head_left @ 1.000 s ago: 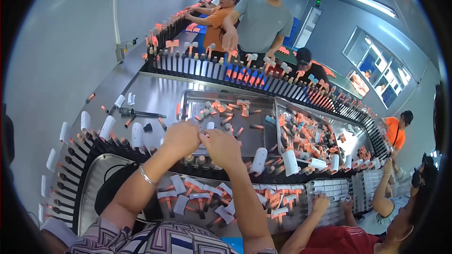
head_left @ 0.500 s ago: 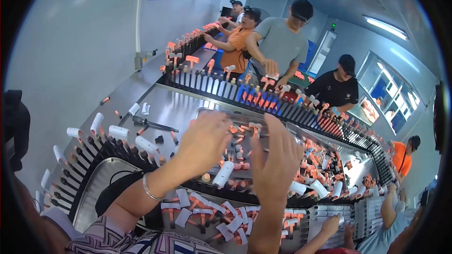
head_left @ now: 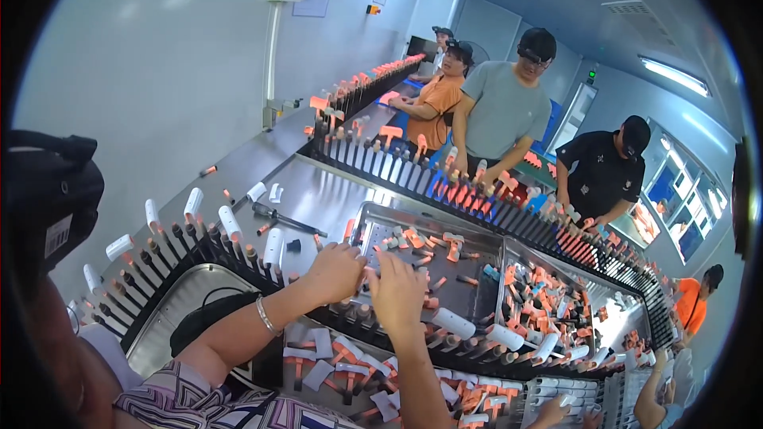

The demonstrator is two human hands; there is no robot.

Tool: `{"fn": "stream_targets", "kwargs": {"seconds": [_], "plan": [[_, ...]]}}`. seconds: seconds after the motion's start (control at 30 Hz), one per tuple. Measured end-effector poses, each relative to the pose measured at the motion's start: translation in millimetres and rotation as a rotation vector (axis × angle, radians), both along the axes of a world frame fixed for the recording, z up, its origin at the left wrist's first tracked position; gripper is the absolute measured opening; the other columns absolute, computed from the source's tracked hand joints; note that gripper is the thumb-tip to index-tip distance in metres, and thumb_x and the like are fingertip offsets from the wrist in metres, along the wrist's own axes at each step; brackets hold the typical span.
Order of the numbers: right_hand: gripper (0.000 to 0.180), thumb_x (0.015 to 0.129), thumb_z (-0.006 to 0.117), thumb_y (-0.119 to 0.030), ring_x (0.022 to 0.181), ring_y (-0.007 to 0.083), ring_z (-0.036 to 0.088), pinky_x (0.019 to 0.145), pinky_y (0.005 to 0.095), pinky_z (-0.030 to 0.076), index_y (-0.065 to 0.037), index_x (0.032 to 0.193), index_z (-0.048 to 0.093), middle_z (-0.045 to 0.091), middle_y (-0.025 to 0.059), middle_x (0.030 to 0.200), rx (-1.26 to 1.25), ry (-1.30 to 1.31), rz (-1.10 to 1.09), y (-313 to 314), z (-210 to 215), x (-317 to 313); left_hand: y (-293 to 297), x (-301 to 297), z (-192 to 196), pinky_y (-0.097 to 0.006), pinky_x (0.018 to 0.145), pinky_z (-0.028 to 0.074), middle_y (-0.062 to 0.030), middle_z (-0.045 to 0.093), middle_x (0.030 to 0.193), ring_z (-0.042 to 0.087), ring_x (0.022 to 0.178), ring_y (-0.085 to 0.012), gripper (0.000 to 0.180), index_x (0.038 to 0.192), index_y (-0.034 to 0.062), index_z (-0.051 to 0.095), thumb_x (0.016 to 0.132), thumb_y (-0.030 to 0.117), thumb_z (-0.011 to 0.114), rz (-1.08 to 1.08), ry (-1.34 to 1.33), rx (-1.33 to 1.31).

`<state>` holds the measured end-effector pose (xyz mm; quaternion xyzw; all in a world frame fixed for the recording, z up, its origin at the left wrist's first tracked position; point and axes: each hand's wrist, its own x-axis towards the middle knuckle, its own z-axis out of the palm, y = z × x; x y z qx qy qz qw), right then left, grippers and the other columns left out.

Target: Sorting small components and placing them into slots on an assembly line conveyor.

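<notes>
My left hand point(head_left: 334, 271), with a silver bangle on its wrist, and my right hand point(head_left: 396, 290) meet above the near edge of a metal tray point(head_left: 367, 216). Both have their fingers curled inward, nearly touching. A bit of orange shows at the fingertips; whatever they grip is mostly hidden. In the tray lie several orange T-shaped parts point(head_left: 453, 248) with dark stems. Beneath the hands runs a black rack of upright dark pegs. A white half-tube piece point(head_left: 454, 323) sits on the rack to the right of my right hand.
White and orange T-shaped pieces point(head_left: 350, 371) pile up near my body. A second tray point(head_left: 504, 278) at right holds many mixed parts. A dark screwdriver-like tool point(head_left: 288, 221) lies left of the trays. Co-workers point(head_left: 509, 111) stand beyond the far peg rack point(head_left: 413, 174).
My hands, spread and apart over the tray before, have come together nearer the rack with fingers curled. The whole view has shifted, and the person in grey has lowered a hand.
</notes>
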<state>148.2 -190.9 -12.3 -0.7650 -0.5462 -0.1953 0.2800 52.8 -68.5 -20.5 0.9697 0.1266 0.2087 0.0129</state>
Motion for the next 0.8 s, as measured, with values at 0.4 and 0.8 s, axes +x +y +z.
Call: {"fn": "stream_targets", "kwargs": {"seconds": [0.4,0.8], "plan": [[0.033,0.083,0.063,-0.018,0.097,0.0304,0.059,0.079,0.0433,0.040,-0.003,0.112,0.058,0.063,0.0137,0.108,0.214,-0.066,-0.325,-95,97,26,-72,42,65,-0.042,0.097,0.038,-0.0158,0.058,0.109,0.052,0.109,-0.0324,0.030,0.106,0.0001,0.057,0.080,0.015,0.063,-0.298,-0.419,-0.126],[0.033,0.091,0.047,-0.039,0.084,0.0327,0.062,0.073,0.0434,0.045,-0.012,0.095,0.066,0.066,0.0125,0.087,-0.217,0.260,-0.132,-34,-8,5,-29,10,10,-0.043,0.070,0.051,-0.0125,0.067,0.089,0.065,0.082,-0.0315,0.033,0.091,0.0107,0.067,0.091,0.037,0.046,0.059,0.326,-0.217]]}}
